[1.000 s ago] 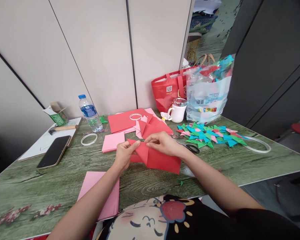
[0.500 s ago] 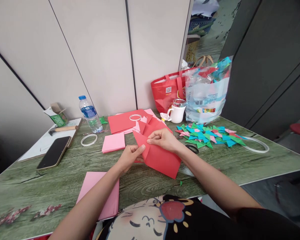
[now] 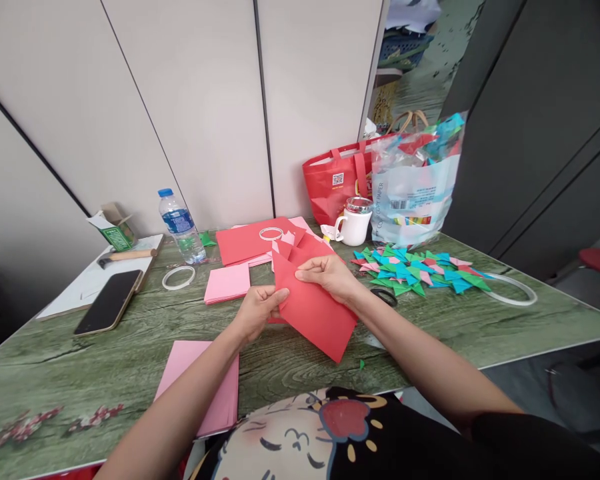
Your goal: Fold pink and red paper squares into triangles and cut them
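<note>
So here's the clutter I've got around me on this green wood-grain table (image 3: 80, 373). Off to my left, a hammer (image 3: 139, 254) with a wooden handle lies on a flat white sheet (image 3: 73, 293), a dark-screened phone (image 3: 109, 303) at the near edge. Behind that there's a small green box (image 3: 117, 235), flaps up, then a blue-capped water bottle (image 3: 181, 227) standing upright. Over on my right I've got a white mug (image 3: 357, 227) in front of a red tote bag (image 3: 325, 190), plus a bulging copy-paper bag (image 3: 415, 193) right beside it.
</note>
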Action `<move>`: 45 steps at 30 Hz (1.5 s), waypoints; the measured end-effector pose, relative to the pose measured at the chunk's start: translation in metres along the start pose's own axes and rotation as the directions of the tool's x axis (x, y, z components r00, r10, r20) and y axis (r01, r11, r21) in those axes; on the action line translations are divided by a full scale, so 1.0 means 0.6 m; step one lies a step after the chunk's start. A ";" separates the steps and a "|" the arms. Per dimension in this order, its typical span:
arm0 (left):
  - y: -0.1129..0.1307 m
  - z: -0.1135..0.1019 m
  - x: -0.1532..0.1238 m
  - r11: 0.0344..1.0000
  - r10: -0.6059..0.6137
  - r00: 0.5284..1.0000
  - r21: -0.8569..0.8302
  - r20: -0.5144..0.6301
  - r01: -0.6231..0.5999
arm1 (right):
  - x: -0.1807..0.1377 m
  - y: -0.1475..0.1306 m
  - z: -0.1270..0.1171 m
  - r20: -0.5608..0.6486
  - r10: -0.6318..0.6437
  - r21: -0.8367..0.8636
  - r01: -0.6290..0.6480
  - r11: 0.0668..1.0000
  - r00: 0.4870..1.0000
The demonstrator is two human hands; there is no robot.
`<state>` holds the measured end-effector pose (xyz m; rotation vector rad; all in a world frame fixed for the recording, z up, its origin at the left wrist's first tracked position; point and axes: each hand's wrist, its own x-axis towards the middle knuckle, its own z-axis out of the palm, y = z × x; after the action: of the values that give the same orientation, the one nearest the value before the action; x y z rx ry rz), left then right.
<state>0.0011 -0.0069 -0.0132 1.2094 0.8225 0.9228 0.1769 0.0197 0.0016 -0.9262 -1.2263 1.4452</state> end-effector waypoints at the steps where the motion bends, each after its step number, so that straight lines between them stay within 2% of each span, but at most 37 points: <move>1: 0.001 0.001 0.000 1.000 0.018 1.000 -0.019 0.018 -0.018 | 0.000 0.001 0.002 -0.021 -0.020 0.008 0.020 1.000 1.000; 5: 0.001 0.005 -0.001 0.997 0.030 0.999 -0.076 0.040 -0.027 | 0.000 0.007 0.006 -0.074 -0.055 0.055 0.059 0.997 0.996; 9: 0.002 0.004 -0.002 0.998 0.015 1.000 -0.069 -0.005 -0.016 | 0.002 0.007 0.004 -0.027 -0.002 0.055 0.003 0.998 1.000; 13: 0.011 -0.005 -0.005 0.998 -0.040 0.999 -0.047 0.030 0.042 | 0.002 0.004 0.000 0.016 0.052 -0.026 -0.052 0.998 0.999; 18: 0.014 -0.015 -0.006 0.995 -0.088 0.992 0.046 0.091 0.084 | -0.007 0.008 0.014 0.145 0.010 -0.028 -0.006 1.000 0.989; 21: 0.012 -0.018 -0.006 0.991 -0.110 0.984 0.090 0.138 0.098 | -0.013 0.011 0.024 0.127 -0.021 -0.020 0.024 1.000 0.992; 24: 0.011 -0.019 -0.006 0.987 -0.123 0.978 0.128 0.170 0.102 | -0.014 0.014 0.027 0.141 0.002 0.012 -0.004 1.000 0.990; 32: 0.011 -0.017 -0.005 0.960 -0.106 0.978 0.276 0.178 0.054 | -0.006 0.021 0.024 0.102 -0.020 -0.082 0.028 0.996 0.995; 39: 0.014 -0.017 -0.007 0.963 -0.163 0.969 0.244 0.188 0.115 | 0.005 -0.010 -0.014 0.080 -0.068 -0.227 0.084 0.970 0.995; 45: 0.019 -0.010 -0.010 0.968 -0.220 0.963 0.158 0.155 0.196 | 0.020 -0.018 -0.065 0.088 -0.108 -0.186 0.123 0.975 0.990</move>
<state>-0.0085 -0.0085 -0.0026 1.2777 0.8690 0.5881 0.2135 0.0402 0.0053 -0.9174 -1.4729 1.2976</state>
